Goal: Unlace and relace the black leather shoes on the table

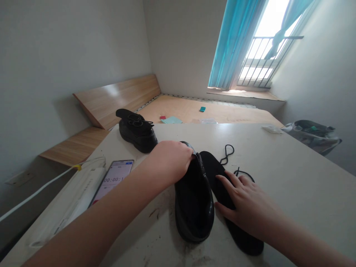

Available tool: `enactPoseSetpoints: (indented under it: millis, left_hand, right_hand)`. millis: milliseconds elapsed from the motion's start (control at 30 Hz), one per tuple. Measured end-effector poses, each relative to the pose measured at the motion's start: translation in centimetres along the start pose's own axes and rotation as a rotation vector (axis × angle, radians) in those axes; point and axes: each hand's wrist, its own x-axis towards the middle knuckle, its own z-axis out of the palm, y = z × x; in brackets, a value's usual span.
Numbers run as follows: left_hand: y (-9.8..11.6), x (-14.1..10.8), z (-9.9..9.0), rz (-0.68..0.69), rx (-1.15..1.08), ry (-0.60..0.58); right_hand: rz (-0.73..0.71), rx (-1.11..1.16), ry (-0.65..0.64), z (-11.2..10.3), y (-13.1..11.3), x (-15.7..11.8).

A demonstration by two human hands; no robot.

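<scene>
A black shoe [194, 207] sits on the table with its opening and heel toward me. My left hand [178, 157] is closed on the upper front of this shoe; its fingertips are hidden inside or behind the upper. Just right of the shoe lies a flat black insole [247, 239], slanting away to the left. Over its middle rests my right hand [241, 196], with thumb and fingers apart and touching it. Black shoelaces [228, 154] loop out beyond the insole and by my right fingers. A second black shoe [137, 129], laced, stands at the far left.
A phone [118, 174] showing a timer lies left of my left forearm, beside a white power strip or box [75, 200] with a white cable [36, 194]. Clear plastic [272, 129] lies at the table's far right edge. Beyond are a bed [236, 111] and a lined bin [311, 137].
</scene>
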Motion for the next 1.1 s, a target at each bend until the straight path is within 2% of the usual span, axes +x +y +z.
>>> enactPoseSetpoints:
  millis: [133,267,433,600,733,867,933,1000,1100]
  left_hand:
    - [-0.2,0.4,-1.1,-0.001,-0.053,-0.053]
    - [-0.5,0.8,-0.6,0.050,-0.128,-0.038]
    - [-0.4,1.1,0.1,0.056,-0.137,-0.021]
    - [-0.3,1.3,-0.1,0.009,-0.142,-0.024]
    - [-0.6,1.4,-0.4,0.013,-0.118,-0.024]
    - [-1.0,1.3,-0.5,0.014,-0.103,-0.032]
    - [-1.1,1.2,-0.6,0.017,-0.117,-0.039]
    - [-1.2,1.1,-0.6,0.014,-0.163,-0.013]
    - [-1.3,1.1,-0.6,-0.030,-0.235,0.018]
  right_hand:
    - [0.003,0.073,0.028,0.7,1.7,0.2]
    - [0.019,0.119,0.116,1.2,2.5,0.5]
    - [0.012,0.167,0.141,1.6,2.5,0.9]
    - [-0.006,0.205,0.255,1.3,2.1,1.7]
    - [0.038,0.492,0.207,0.1,2.9,2.2]
    - [0.234,1.067,0.300,-2.7,4.7,1.4]
    - [0.319,1.376,0.255,-3.9,5.2,0.7]
    - [0.316,1.524,0.101,-4.5,5.0,0.0]
    - [0.215,1.365,-0.139,-4.3,3.8,-0.7]
